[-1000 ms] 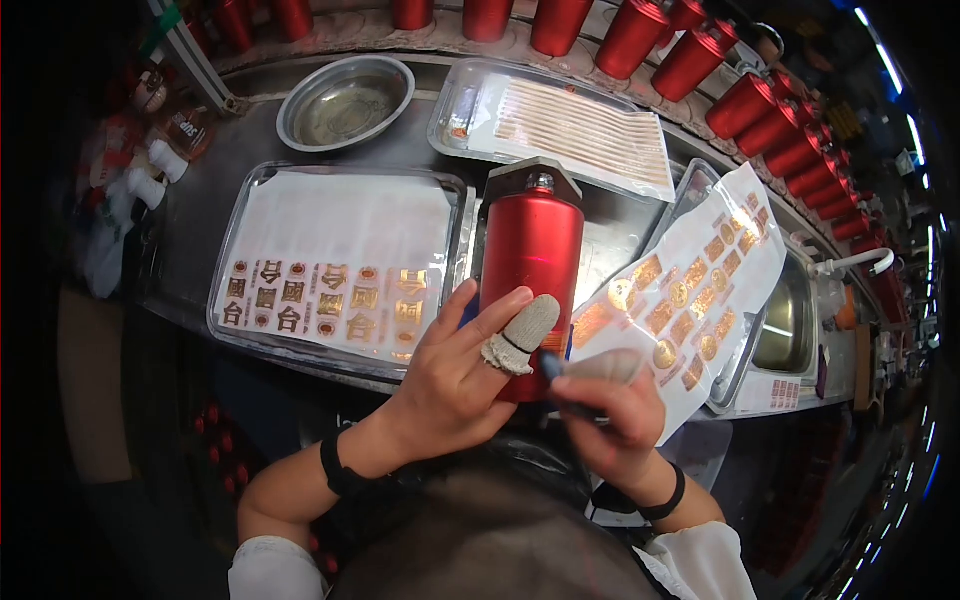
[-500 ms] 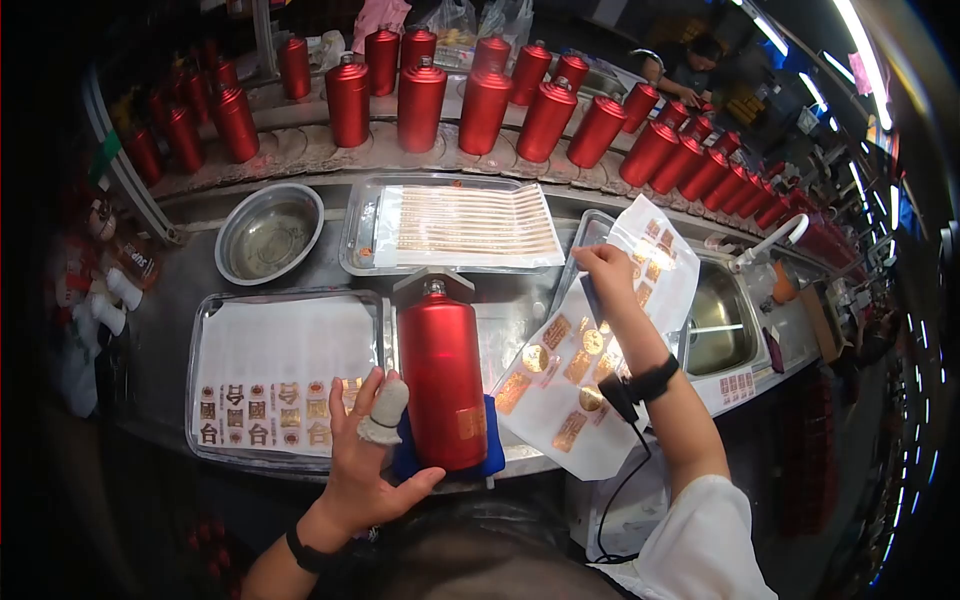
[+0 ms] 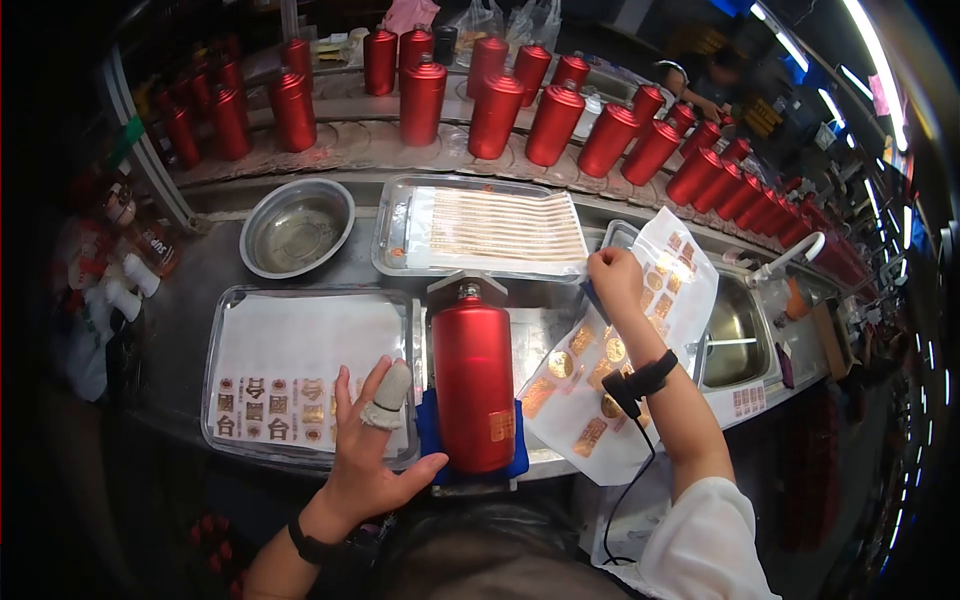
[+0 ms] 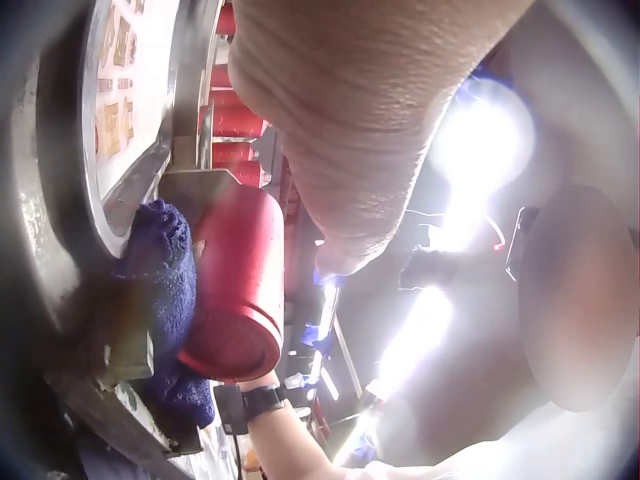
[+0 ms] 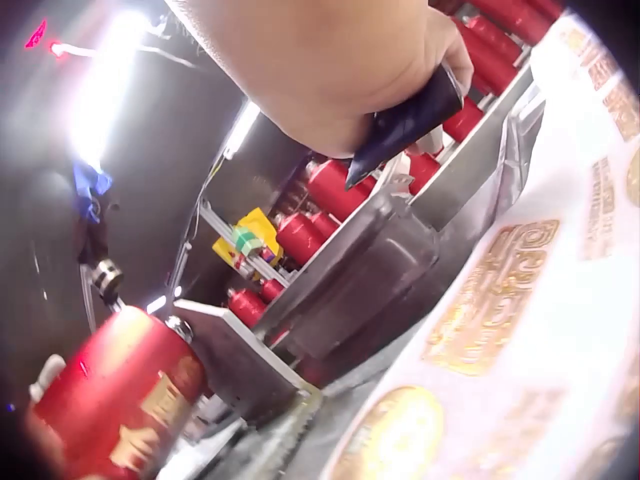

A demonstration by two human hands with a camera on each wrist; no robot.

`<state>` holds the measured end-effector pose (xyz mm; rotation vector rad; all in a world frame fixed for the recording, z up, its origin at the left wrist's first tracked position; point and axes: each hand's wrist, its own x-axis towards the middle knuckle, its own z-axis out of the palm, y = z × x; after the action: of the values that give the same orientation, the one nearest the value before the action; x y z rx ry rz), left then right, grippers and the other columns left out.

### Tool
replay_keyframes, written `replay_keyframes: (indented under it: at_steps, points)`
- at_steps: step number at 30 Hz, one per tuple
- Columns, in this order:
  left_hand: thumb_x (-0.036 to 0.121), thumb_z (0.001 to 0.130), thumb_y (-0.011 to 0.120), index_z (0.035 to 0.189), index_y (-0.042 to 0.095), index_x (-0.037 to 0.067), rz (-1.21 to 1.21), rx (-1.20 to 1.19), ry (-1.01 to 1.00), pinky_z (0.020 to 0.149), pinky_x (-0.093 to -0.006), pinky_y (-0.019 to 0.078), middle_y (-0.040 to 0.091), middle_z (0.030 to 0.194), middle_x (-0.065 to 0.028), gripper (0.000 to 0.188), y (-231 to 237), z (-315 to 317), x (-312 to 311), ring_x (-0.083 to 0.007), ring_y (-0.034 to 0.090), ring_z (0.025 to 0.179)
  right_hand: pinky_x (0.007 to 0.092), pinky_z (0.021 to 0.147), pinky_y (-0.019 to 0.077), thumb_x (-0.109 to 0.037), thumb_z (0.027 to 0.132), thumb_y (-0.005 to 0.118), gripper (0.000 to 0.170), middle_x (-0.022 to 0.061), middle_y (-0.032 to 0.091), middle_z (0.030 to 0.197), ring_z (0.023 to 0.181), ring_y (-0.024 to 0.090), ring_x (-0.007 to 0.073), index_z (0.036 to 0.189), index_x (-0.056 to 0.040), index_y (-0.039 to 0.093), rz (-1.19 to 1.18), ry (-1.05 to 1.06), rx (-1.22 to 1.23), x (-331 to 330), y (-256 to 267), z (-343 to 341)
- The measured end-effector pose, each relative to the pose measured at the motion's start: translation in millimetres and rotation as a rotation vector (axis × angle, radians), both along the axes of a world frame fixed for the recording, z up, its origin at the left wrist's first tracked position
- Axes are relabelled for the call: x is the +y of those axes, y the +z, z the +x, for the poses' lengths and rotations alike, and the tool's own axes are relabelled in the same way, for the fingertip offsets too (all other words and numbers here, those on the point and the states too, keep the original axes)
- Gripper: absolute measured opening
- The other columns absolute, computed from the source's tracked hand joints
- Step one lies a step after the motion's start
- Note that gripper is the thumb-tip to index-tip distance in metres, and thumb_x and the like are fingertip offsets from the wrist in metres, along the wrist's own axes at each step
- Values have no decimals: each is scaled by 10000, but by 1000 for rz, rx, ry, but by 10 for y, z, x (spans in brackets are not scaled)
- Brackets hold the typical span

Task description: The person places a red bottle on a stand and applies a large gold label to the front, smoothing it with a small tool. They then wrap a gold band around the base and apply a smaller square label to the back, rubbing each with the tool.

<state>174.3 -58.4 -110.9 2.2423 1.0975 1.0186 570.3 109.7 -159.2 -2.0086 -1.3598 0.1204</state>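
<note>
A red bottle [image 3: 472, 380] lies with its neck away from me, on a blue cloth [image 3: 428, 425]. Gold patches [image 5: 160, 400] show on its side. Left of the bottle, my left hand [image 3: 365, 440] has its fingers spread and holds nothing; a pale finger cot [image 3: 388, 395] covers one finger, and the thumb reaches close to the bottle's base. My right hand [image 3: 618, 280] is over the upper left edge of a white sheet [image 3: 640, 440] of gold stickers [image 3: 590, 437]. It grips a dark blue flat piece [image 5: 410, 125] with a pointed corner. Its fingertips are partly hidden.
On the left sits a tray [image 3: 210, 400] with another sticker sheet; behind it, a metal bowl [image 3: 297, 228]. A second tray [image 3: 385, 245] bears a sheet of gold strips [image 3: 505, 228]. Red bottles [image 3: 425, 105] line the conveyor at the back. A sink [image 3: 735, 350] is at right.
My right hand has gone from the bottle to the sticker sheet on the right. The left hand has come off the bottle to its left side, and the gold patch on the bottle now shows.
</note>
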Motion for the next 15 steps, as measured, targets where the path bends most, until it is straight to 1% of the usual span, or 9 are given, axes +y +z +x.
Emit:
replay_keyframes:
  at_steps: [1, 4, 7, 10, 11, 12, 13, 14, 15]
  points:
    - [360, 766, 808, 1456, 439, -36, 9, -21, 8, 1165, -669, 87, 518, 1431, -243, 877, 7, 1, 13, -377, 445, 1399, 423, 625, 502, -220, 815, 670, 173, 140, 682, 766, 678, 650, 303, 841, -63, 736, 40, -26, -156, -51, 50, -60]
    - [271, 763, 792, 1503, 382, -27, 19, 4, 4, 1194, -546, 229, 522, 1450, -250, 897, 90, -39, 66, -386, 520, 1336, 432, 636, 499, -194, 839, 657, 138, 138, 668, 779, 718, 647, 336, 818, -78, 729, 276, 82, -355, -162, 171, -240]
    - [162, 845, 725, 1493, 403, -27, -48, -87, 72, 1088, -431, 430, 658, 1266, -185, 748, 196, -45, 139, -281, 626, 1193, 423, 638, 495, -163, 851, 659, 120, 128, 650, 754, 724, 654, 316, 804, -69, 716, 321, 254, -238, -284, 474, -479]
    - [71, 943, 607, 1498, 397, -28, -609, -447, 158, 955, -328, 511, 698, 1083, -96, 602, 633, 85, 296, -156, 640, 1053, 407, 648, 499, -127, 836, 676, 86, 126, 655, 768, 724, 653, 300, 807, -52, 706, 337, 428, -37, -383, 833, -739]
    - [59, 972, 568, 1501, 395, -27, -410, -392, 121, 919, -299, 508, 686, 1026, -70, 564, 663, 108, 412, -124, 627, 1000, 391, 669, 506, -114, 825, 686, 78, 127, 655, 772, 730, 651, 289, 809, -39, 702, 437, 484, 19, -367, 873, -817]
    - [46, 1001, 529, 1504, 392, -26, -208, -341, 59, 883, -271, 504, 674, 969, -44, 527, 665, 171, 558, -93, 615, 946, 386, 696, 514, -95, 819, 678, 63, 135, 655, 773, 748, 653, 301, 812, -34, 691, 437, 483, -6, -400, 976, -928]
    - [76, 1007, 538, 1538, 336, -16, -153, -408, 6, 945, -294, 470, 661, 1091, -76, 576, 665, 298, 709, -119, 589, 1025, 400, 702, 518, -84, 816, 668, 53, 142, 652, 778, 764, 657, 315, 824, -32, 675, 551, 587, -12, -406, 1025, -992]
    - [181, 1037, 518, 1570, 254, -17, -140, -487, -73, 1036, -315, 405, 609, 1238, -98, 627, 712, 456, 841, -137, 535, 1143, 423, 703, 519, -87, 821, 657, 53, 148, 640, 782, 768, 654, 331, 843, -40, 667, 536, 577, 16, -531, 1160, -1139]
    - [234, 1046, 504, 1577, 225, -20, -109, -525, -152, 1068, -328, 375, 579, 1295, -105, 651, 798, 642, 924, -145, 509, 1188, 436, 691, 516, -108, 826, 656, 62, 147, 626, 781, 761, 645, 344, 844, -49, 664, 551, 596, -31, -611, 1230, -1230]
